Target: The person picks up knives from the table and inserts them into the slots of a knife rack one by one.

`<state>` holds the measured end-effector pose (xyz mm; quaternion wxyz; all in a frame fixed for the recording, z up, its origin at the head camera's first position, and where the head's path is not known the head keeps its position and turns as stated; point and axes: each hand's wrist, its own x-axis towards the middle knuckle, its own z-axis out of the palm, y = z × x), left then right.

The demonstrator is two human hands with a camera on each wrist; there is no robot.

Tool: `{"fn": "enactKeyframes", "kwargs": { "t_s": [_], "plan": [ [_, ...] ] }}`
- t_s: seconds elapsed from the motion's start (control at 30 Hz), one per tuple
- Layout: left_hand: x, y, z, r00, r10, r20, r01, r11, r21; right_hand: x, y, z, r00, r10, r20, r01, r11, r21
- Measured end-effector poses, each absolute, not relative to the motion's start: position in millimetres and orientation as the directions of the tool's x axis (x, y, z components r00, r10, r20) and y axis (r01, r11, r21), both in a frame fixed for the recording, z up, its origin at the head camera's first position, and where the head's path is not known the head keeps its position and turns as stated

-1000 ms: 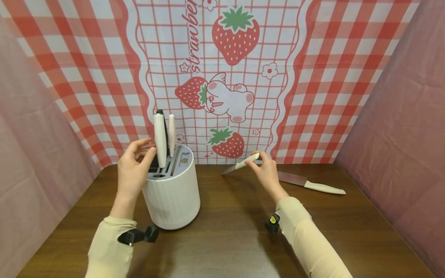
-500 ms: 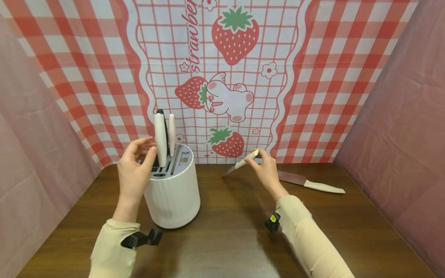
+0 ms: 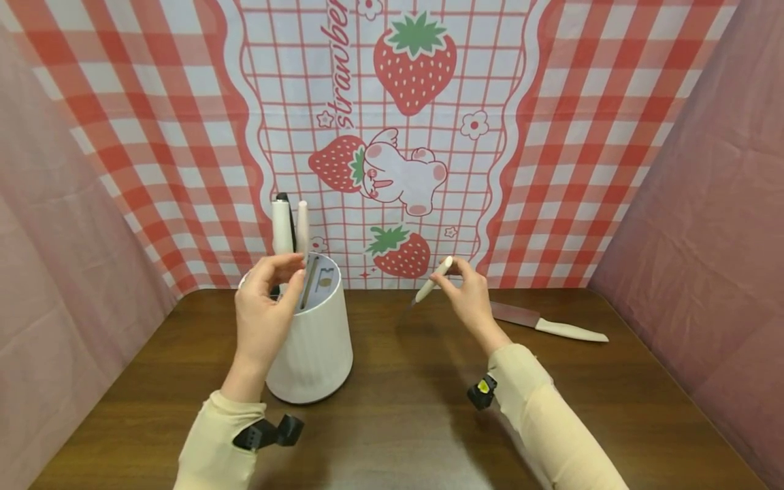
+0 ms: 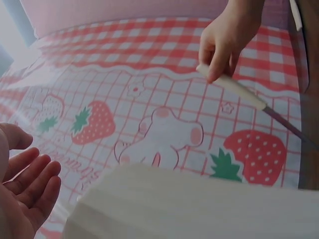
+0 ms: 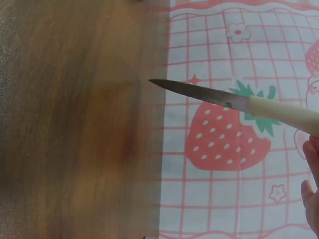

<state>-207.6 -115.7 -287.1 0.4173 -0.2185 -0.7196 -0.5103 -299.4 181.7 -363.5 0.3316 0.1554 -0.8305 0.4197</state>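
Observation:
My right hand (image 3: 470,299) pinches a paring knife by the end of its cream handle (image 3: 429,284), over the back of the table. Its slim blade (image 5: 199,93) points down and away from the fingers, apart from the table in the right wrist view. At the left stands a white ribbed knife block (image 3: 315,361) with a grey slotted top (image 3: 322,279). Over the block's near left side hovers my left hand (image 3: 260,316), fingers loosely bent and holding nothing; the left wrist view shows its bare fingers (image 4: 37,181). It hides part of the slots.
Upright in the block are a white handle (image 3: 282,228), a pinkish handle (image 3: 303,228) and a black one behind. A broad-bladed knife with a cream handle (image 3: 571,331) lies on the wooden table (image 3: 392,422) at the right. Strawberry-print cloth (image 3: 407,170) hangs behind.
My left hand has shifted right, from beside the white handle to in front of the block's slots. The paring knife has tipped steeper, its tip swinging right; the right hand has barely moved.

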Motion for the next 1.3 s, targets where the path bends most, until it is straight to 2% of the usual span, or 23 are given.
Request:
{"fn": "enactKeyframes", "kwargs": {
  "t_s": [0.27, 0.4, 0.6, 0.8, 1.03, 1.3],
  "plan": [
    [-203, -102, -291, -0.542, 0.004, 0.841, 0.784, 0.364, 0.503, -292, 178, -355, -0.722, -0.013, 0.692, -0.567, 0.584, -0.581],
    [-203, -98, -293, -0.556, 0.03, 0.831, 0.777, 0.372, 0.507, -287, 174, -351, -0.733, -0.039, 0.68, -0.576, 0.566, -0.589],
    [-205, -93, -300, -0.602, 0.069, 0.795, 0.76, 0.356, 0.544, -281, 171, -347, -0.754, -0.048, 0.655, -0.562, 0.563, -0.606],
    [-205, -83, -307, -0.665, 0.142, 0.733, 0.731, 0.325, 0.6, -268, 165, -339, -0.787, -0.082, 0.611, -0.565, 0.492, -0.662],
    [-210, -71, -316, -0.69, 0.188, 0.698, 0.718, 0.293, 0.631, -255, 156, -329, -0.788, -0.12, 0.604, -0.588, 0.44, -0.679],
    [-212, -54, -323, -0.76, 0.204, 0.617, 0.645, 0.347, 0.681, -243, 149, -323, -0.766, -0.166, 0.621, -0.622, 0.433, -0.653]
  ]
}}
